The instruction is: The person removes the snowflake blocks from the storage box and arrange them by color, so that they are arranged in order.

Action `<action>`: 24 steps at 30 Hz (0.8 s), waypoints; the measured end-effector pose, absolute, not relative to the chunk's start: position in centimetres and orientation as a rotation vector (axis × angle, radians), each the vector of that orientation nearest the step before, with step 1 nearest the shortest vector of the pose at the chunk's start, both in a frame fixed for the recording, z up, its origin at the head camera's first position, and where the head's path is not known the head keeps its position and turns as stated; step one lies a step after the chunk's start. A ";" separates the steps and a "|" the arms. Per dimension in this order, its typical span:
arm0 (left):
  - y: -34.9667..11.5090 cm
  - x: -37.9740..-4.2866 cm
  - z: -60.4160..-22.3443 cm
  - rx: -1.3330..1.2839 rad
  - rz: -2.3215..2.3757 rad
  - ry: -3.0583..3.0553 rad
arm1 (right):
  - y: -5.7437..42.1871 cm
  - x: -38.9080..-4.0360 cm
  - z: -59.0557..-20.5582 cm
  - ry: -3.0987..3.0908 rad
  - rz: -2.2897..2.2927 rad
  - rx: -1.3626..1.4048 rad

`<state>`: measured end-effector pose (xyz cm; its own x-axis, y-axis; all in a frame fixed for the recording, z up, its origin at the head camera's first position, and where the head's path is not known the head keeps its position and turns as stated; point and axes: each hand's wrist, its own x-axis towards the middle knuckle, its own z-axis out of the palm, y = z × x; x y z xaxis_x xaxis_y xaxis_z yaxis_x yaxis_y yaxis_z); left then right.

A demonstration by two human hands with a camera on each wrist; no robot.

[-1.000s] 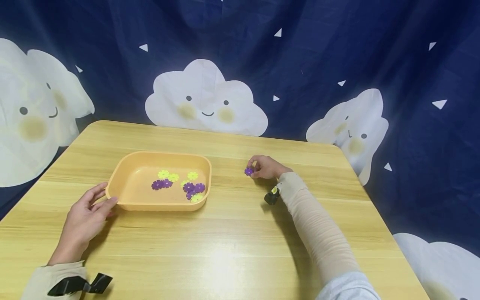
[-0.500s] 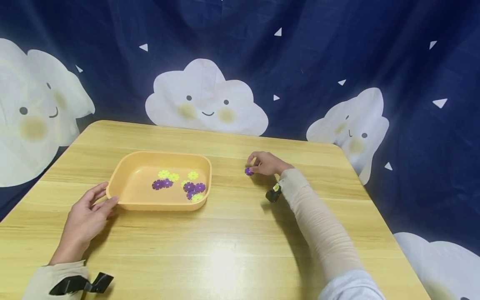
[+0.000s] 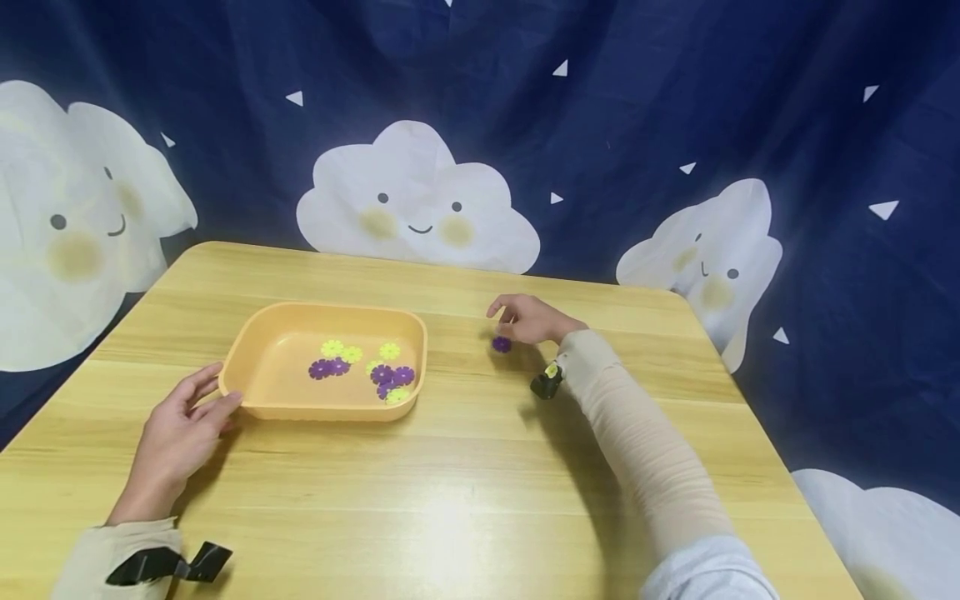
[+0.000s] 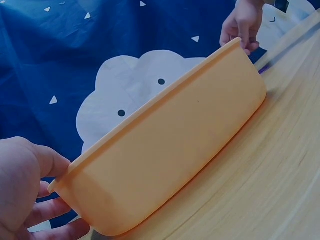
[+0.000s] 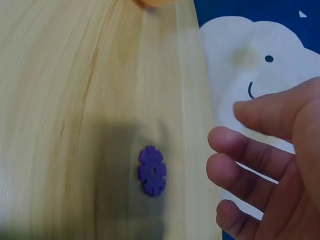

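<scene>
A purple notched plastic disc (image 3: 502, 344) lies flat on the table. Just above it hovers my right hand (image 3: 528, 318), apart from the disc and holding nothing; the right wrist view shows its fingers loosely bent over the purple disc (image 5: 152, 171). My left hand (image 3: 180, 433) grips the near left corner of an orange plastic tray (image 3: 315, 412). In the left wrist view its thumb (image 4: 52, 161) presses on the tray rim while the fingers lie against the outer wall. Inside the tray are several yellow notched discs (image 3: 351, 355) and several purple notched discs (image 3: 321, 369), some overlapping.
The wooden table (image 3: 480, 475) has its far edge close behind the right hand. Beyond it hangs a dark blue curtain (image 3: 480, 75) printed with white clouds. Black straps (image 3: 171, 564) are around the wrists.
My right hand has let go of the purple disc and risen slightly away from it. The disc rests on the table. My left hand stays on the tray.
</scene>
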<state>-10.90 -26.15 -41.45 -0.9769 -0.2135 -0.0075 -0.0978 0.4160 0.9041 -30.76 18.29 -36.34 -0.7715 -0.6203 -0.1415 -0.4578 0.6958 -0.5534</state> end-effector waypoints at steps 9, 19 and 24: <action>-26.2 -10.8 -41.5 0.265 -1.613 -2.552 | 17.0 -30.5 -35.7 2.509 -0.866 -0.684; -26.2 -10.9 -41.4 0.281 -1.602 -2.565 | 15.3 -30.5 -34.7 2.451 -0.928 -0.648; -26.3 -10.9 -41.4 0.281 -1.607 -2.565 | 13.9 -30.3 -34.0 2.406 -0.964 -0.648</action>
<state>-10.87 -26.26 -41.41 -0.9778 -0.2092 -0.0122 -0.1022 0.4253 0.8993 -30.34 13.89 -33.99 -0.7806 -0.5762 -0.2420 -0.2497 0.6425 -0.7245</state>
